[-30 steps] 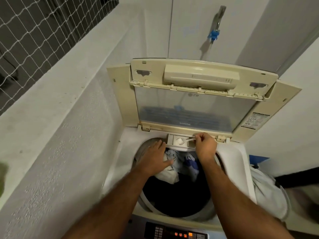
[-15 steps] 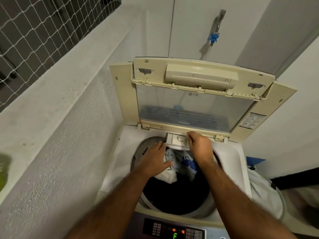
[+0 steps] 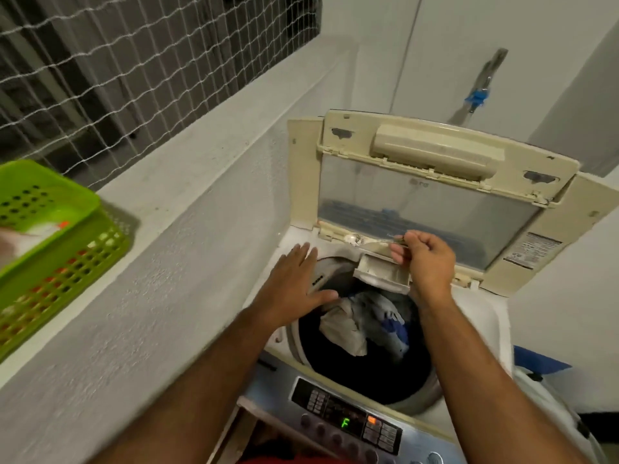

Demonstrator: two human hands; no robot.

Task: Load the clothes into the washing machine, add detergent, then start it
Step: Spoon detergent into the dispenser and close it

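The top-loading washing machine stands with its lid raised. White and blue clothes lie in the dark drum. At the drum's back rim the small detergent drawer sits pulled out with white powder in it. My right hand pinches a spoon by its handle, its bowl held above and left of the drawer. My left hand rests flat on the drum's left rim, fingers straight. The control panel at the front shows a green "F".
A green perforated basket with a white packet inside sits on the grey ledge at the left. Netting covers the window above. A blue tap is on the back wall. A white and blue bundle lies right of the machine.
My right hand has lifted the spoon out of the detergent drawer and holds it higher, to the left. The view has swung left, bringing the green basket into sight.
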